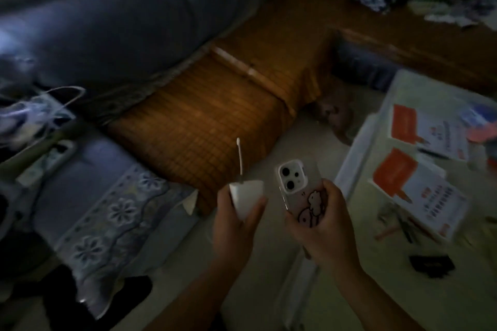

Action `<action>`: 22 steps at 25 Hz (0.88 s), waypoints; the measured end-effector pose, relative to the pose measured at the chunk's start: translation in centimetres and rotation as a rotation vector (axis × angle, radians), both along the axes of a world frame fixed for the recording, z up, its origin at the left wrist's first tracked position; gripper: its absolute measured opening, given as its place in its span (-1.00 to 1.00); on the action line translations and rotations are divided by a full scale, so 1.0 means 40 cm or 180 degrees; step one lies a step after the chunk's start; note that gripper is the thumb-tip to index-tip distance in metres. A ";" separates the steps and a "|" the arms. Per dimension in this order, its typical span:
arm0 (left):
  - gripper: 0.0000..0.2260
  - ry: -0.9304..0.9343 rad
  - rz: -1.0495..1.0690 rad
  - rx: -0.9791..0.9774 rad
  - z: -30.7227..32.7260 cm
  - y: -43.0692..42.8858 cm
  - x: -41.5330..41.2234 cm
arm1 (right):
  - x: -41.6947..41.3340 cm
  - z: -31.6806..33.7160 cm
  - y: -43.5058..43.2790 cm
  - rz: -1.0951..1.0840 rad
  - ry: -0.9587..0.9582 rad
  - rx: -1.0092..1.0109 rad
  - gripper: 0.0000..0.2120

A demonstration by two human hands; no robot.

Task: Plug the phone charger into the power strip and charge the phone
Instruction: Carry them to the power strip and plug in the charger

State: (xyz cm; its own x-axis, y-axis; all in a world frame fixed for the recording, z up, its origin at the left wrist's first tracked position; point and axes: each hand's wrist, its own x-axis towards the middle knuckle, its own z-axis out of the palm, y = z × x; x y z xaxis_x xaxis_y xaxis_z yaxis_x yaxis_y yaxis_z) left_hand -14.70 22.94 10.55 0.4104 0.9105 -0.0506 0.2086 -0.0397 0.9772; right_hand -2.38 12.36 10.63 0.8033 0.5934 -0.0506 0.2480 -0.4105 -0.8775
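Note:
My left hand [236, 226] grips a white charger block [246, 197], and a short stiff length of white cable [240, 157] sticks up from its top. My right hand [320, 228] holds the phone [298, 191] upright, back toward me, in a pink case with cartoon figures and a white camera block. The two hands are side by side, a little apart, above the pale floor. A white power strip [47, 162] lies far left on the bedding, with cables running to it. The scene is dim and blurred.
A bed with a brown bamboo mat [204, 115] and grey-blue quilt [94, 21] fills the upper left. A flowered pillow [107, 209] lies lower left. On the right stands a white low table [357, 169] with red-and-white leaflets [419, 191], small tools and a dark item.

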 end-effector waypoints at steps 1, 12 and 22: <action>-0.67 -0.0041 0.0126 0.0041 0.018 0.048 -0.030 | -0.020 0.010 0.058 0.0093 -0.0062 -0.0012 -0.13; -0.75 -0.0271 0.1721 0.0082 0.056 0.600 -0.482 | -0.413 0.064 0.766 0.1556 -0.0293 -0.0077 -0.13; -0.71 -0.0045 0.2756 -0.0087 -0.024 0.840 -0.631 | -0.552 -0.042 1.118 0.2282 0.0158 -0.0719 -0.08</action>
